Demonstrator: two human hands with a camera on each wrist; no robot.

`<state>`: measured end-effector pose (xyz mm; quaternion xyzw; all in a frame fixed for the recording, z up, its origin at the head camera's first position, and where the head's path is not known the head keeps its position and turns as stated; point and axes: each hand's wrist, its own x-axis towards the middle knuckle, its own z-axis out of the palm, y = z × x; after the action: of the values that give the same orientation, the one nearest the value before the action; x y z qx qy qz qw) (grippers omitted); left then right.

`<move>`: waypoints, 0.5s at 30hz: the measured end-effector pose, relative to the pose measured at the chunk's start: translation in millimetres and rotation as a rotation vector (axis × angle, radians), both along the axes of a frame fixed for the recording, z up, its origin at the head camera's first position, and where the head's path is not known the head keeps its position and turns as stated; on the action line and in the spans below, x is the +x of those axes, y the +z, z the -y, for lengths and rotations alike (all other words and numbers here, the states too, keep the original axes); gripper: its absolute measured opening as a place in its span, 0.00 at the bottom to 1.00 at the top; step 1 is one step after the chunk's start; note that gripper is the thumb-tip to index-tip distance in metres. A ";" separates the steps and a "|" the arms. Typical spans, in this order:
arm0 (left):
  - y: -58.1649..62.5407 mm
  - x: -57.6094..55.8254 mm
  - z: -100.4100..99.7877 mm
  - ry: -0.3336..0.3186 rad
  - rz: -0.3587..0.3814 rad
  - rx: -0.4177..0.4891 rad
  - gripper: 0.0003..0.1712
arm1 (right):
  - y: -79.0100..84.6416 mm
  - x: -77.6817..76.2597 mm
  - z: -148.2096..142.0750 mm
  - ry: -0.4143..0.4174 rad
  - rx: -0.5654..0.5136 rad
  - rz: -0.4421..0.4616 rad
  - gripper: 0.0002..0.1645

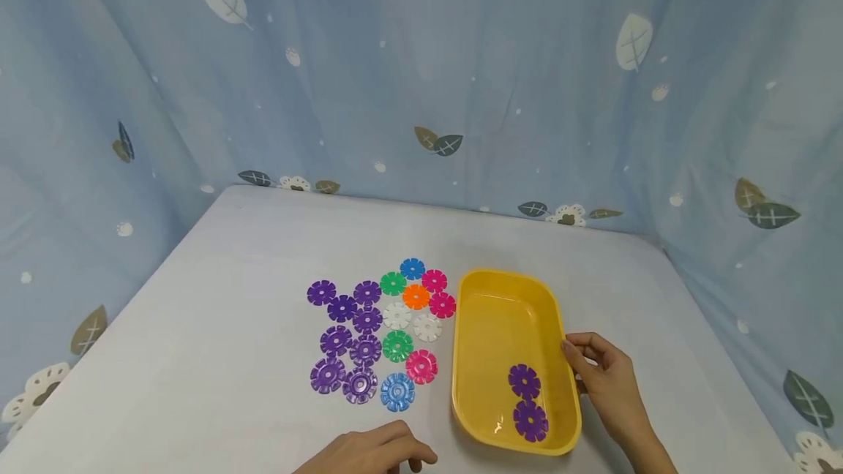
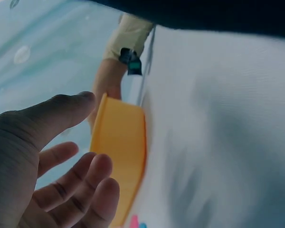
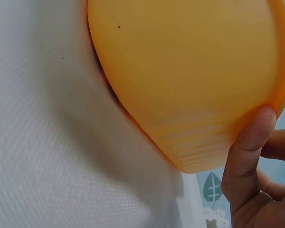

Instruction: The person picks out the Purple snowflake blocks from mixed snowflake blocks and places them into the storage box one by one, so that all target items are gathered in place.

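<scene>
A yellow plastic tray (image 1: 494,335) stands on the white table. Inside, near its front right corner, lie two purple notched discs (image 1: 530,420). My right hand (image 1: 612,386) pinches the tray's right rim between thumb and fingers; the right wrist view shows a finger (image 3: 256,133) against the outer wall under the lip. In front of the loose discs, my left hand (image 1: 372,448) hovers low near the table's front, fingers relaxed and holding nothing. Its fingers (image 2: 76,185) look loosely bent in the left wrist view, overlapping the tray wall (image 2: 118,142) behind.
Left of the tray lie several purple discs (image 1: 365,350) in a cluster. Between them and the tray are green (image 1: 398,346), pink (image 1: 421,366), white (image 1: 428,327), blue (image 1: 397,392) and orange (image 1: 416,297) discs. A blue leaf-print curtain (image 1: 369,79) borders the table (image 1: 217,357).
</scene>
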<state>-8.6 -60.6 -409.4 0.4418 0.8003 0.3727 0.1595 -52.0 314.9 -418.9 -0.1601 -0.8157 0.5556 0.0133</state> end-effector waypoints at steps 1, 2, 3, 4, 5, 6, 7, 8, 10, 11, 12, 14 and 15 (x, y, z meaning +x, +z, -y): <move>-3.8 2.7 1.8 0.025 -0.020 0.043 0.19 | -0.2 -0.6 0.0 -0.001 -0.006 0.008 0.26; -7.5 5.5 3.5 0.054 -0.032 0.089 0.18 | -0.5 -0.9 0.1 -0.003 -0.010 0.018 0.27; -11.5 8.3 5.1 0.081 -0.049 0.133 0.16 | -0.8 -1.2 0.3 -0.006 -0.015 0.029 0.27; -15.5 10.9 6.7 0.106 -0.068 0.175 0.15 | -1.0 -1.4 0.4 -0.009 -0.021 0.037 0.28; -19.2 13.0 8.2 0.132 -0.079 0.210 0.15 | -1.3 -1.5 0.5 -0.010 -0.030 0.045 0.28; -22.7 14.4 10.2 0.161 -0.083 0.236 0.14 | -1.5 -1.7 0.6 -0.013 -0.037 0.052 0.28; -26.0 15.4 12.5 0.188 -0.093 0.252 0.13 | -1.6 -2.1 0.9 -0.017 -0.041 0.059 0.28; -28.8 16.0 14.7 0.213 -0.096 0.258 0.13 | -1.6 -2.5 1.2 -0.024 -0.045 0.065 0.28; -33.3 15.5 20.2 0.263 -0.105 0.252 0.11 | -2.0 -3.2 1.5 -0.040 -0.055 0.077 0.28; -35.1 14.8 22.9 0.291 -0.105 0.253 0.11 | -2.3 -3.5 1.6 -0.048 -0.057 0.085 0.28; -36.6 14.1 26.1 0.319 -0.099 0.257 0.10 | -2.8 -3.6 1.6 -0.057 -0.061 0.093 0.29; -38.0 10.4 34.7 0.349 -0.082 0.249 0.09 | -3.9 -3.4 1.2 -0.069 -0.073 0.108 0.30; -37.8 7.5 40.2 0.359 -0.071 0.234 0.10 | -4.3 -3.2 0.9 -0.073 -0.079 0.112 0.30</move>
<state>-1.2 -100.8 -447.2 0.3205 0.8226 0.4696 0.0098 -55.2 314.0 -423.2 -0.2210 -0.7863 0.5767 -0.0187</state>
